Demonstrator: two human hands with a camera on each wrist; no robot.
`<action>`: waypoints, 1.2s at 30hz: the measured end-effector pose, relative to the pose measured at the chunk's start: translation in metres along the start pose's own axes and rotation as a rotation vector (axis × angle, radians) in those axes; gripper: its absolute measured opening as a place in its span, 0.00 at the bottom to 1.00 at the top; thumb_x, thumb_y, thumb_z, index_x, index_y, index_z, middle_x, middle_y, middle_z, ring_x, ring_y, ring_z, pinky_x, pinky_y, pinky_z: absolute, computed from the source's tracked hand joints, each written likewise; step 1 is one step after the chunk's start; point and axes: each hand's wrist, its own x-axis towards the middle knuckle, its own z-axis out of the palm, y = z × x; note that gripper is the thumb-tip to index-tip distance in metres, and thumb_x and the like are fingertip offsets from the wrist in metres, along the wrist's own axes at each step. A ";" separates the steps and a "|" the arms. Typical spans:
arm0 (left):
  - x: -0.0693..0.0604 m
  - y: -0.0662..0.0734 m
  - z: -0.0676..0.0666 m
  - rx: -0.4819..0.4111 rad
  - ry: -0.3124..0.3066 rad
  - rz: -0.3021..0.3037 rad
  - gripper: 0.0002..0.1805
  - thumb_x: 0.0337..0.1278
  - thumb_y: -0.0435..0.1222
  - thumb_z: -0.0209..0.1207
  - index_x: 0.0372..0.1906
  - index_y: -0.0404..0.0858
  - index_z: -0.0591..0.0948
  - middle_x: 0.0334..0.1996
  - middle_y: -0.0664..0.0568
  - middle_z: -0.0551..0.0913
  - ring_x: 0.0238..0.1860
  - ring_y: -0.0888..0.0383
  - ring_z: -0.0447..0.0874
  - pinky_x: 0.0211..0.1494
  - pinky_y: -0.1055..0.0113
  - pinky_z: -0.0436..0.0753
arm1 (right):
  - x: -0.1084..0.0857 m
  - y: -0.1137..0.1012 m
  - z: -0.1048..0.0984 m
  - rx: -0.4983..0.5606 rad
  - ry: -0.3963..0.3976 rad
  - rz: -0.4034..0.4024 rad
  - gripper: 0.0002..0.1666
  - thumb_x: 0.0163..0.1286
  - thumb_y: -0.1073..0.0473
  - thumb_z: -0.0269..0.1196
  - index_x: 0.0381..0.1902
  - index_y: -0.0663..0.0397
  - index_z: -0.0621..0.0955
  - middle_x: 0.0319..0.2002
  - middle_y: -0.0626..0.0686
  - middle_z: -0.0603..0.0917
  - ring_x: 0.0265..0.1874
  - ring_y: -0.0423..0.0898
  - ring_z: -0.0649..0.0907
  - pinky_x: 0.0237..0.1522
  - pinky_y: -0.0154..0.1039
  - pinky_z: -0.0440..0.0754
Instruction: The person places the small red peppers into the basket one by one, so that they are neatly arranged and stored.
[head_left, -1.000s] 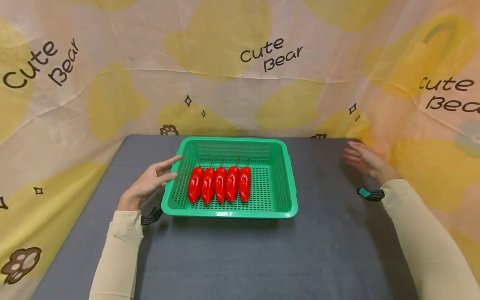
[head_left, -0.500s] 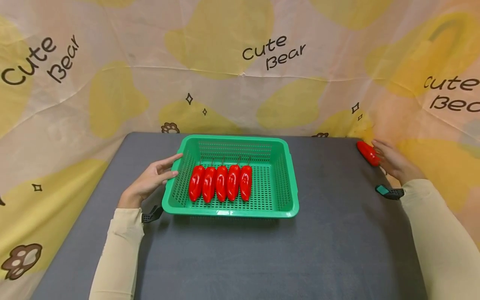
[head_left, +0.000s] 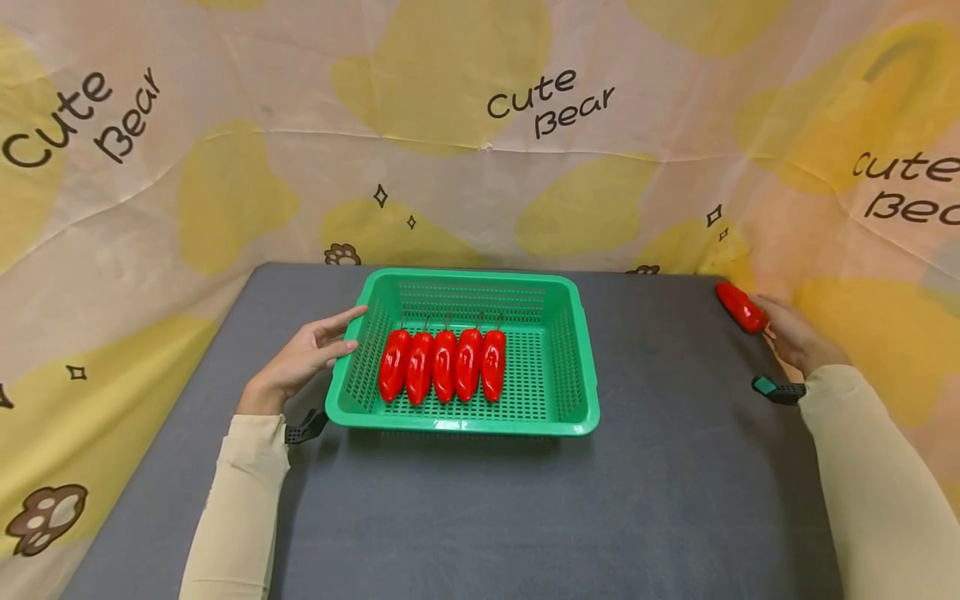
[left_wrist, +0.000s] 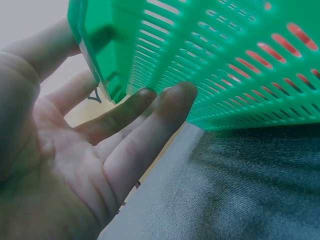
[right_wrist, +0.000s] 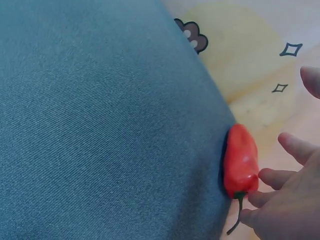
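In the head view a green plastic basket stands mid-table, with several glossy red chili peppers side by side in its left part, stems toward the back. My left hand holds its left rim loosely. The left wrist view shows the basket's slotted wall with the rim between thumb and fingers. Another red chili pepper lies at the table's back right corner. My right hand is beside its stem end. In the right wrist view, spread fingertips touch or nearly touch this pepper, the thumb apart.
A grey cloth-covered tabletop lies under everything. Behind it and on both sides hangs a yellow and cream "Cute Bear" curtain, close to my right hand. Dark straps are on both wrists.
My right hand has moved right, off the corner pepper that it mostly covered a second ago, and then slightly down. That pepper is now in plain sight. Left hand and basket stay put.
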 end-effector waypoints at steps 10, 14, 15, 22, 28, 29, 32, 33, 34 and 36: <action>-0.001 0.001 0.001 0.038 0.011 -0.022 0.35 0.73 0.40 0.57 0.80 0.49 0.61 0.81 0.46 0.54 0.58 0.66 0.75 0.44 0.67 0.78 | 0.002 0.002 0.005 -0.128 0.044 0.039 0.54 0.79 0.33 0.38 0.79 0.58 0.26 0.80 0.60 0.21 0.77 0.71 0.32 0.77 0.67 0.34; 0.000 0.000 0.000 0.028 0.004 -0.014 0.35 0.73 0.39 0.57 0.80 0.49 0.61 0.81 0.45 0.55 0.55 0.67 0.78 0.43 0.68 0.79 | 0.003 0.003 0.007 -0.160 0.062 0.038 0.54 0.79 0.32 0.37 0.79 0.60 0.27 0.81 0.61 0.25 0.77 0.69 0.35 0.78 0.67 0.36; 0.000 0.000 0.000 0.022 0.002 -0.011 0.35 0.73 0.39 0.57 0.80 0.48 0.61 0.81 0.44 0.55 0.54 0.66 0.78 0.42 0.68 0.79 | 0.004 0.003 0.007 -0.151 0.067 0.038 0.54 0.79 0.32 0.38 0.79 0.60 0.27 0.81 0.60 0.25 0.78 0.68 0.33 0.78 0.66 0.35; 0.001 0.000 -0.001 0.011 0.009 -0.001 0.35 0.72 0.39 0.58 0.79 0.47 0.62 0.80 0.43 0.56 0.49 0.65 0.78 0.35 0.71 0.77 | 0.013 0.004 0.006 -0.116 0.040 0.002 0.53 0.81 0.35 0.37 0.76 0.59 0.22 0.77 0.58 0.16 0.76 0.61 0.22 0.76 0.61 0.23; 0.000 0.001 -0.001 0.001 0.009 -0.003 0.35 0.72 0.38 0.58 0.79 0.46 0.61 0.79 0.42 0.58 0.46 0.65 0.79 0.35 0.72 0.77 | 0.020 0.008 0.007 -0.189 0.013 0.006 0.52 0.81 0.36 0.37 0.77 0.65 0.27 0.77 0.65 0.19 0.77 0.67 0.27 0.75 0.71 0.30; 0.000 0.001 -0.001 0.004 0.010 -0.004 0.35 0.72 0.38 0.58 0.79 0.46 0.61 0.79 0.42 0.58 0.47 0.65 0.79 0.35 0.72 0.77 | 0.020 0.009 0.007 -0.207 0.010 0.007 0.52 0.81 0.36 0.37 0.77 0.65 0.27 0.77 0.66 0.20 0.76 0.68 0.27 0.73 0.73 0.31; -0.001 0.001 0.000 0.006 0.009 -0.009 0.35 0.72 0.38 0.58 0.79 0.46 0.61 0.80 0.43 0.57 0.49 0.65 0.78 0.36 0.72 0.77 | 0.020 0.011 0.007 -0.246 0.006 0.017 0.51 0.81 0.36 0.36 0.77 0.65 0.28 0.76 0.68 0.19 0.76 0.71 0.26 0.71 0.77 0.33; -0.001 0.001 0.000 0.005 0.009 -0.009 0.35 0.72 0.38 0.58 0.80 0.46 0.61 0.80 0.43 0.57 0.48 0.65 0.78 0.36 0.72 0.77 | 0.020 0.011 0.007 -0.262 0.007 0.020 0.51 0.81 0.36 0.36 0.77 0.65 0.28 0.76 0.68 0.19 0.75 0.71 0.26 0.71 0.77 0.34; -0.001 0.001 0.000 0.002 0.009 -0.010 0.35 0.72 0.38 0.58 0.80 0.46 0.61 0.80 0.42 0.57 0.48 0.65 0.79 0.36 0.72 0.77 | 0.019 0.012 0.008 -0.280 0.009 0.023 0.51 0.81 0.36 0.36 0.77 0.66 0.28 0.76 0.69 0.19 0.76 0.72 0.27 0.71 0.77 0.35; -0.002 0.002 0.000 -0.002 0.007 -0.010 0.35 0.72 0.38 0.58 0.80 0.46 0.61 0.80 0.42 0.57 0.48 0.66 0.79 0.37 0.72 0.78 | 0.019 0.012 0.009 -0.310 0.012 0.029 0.51 0.81 0.36 0.36 0.77 0.67 0.29 0.76 0.71 0.19 0.76 0.73 0.29 0.71 0.77 0.38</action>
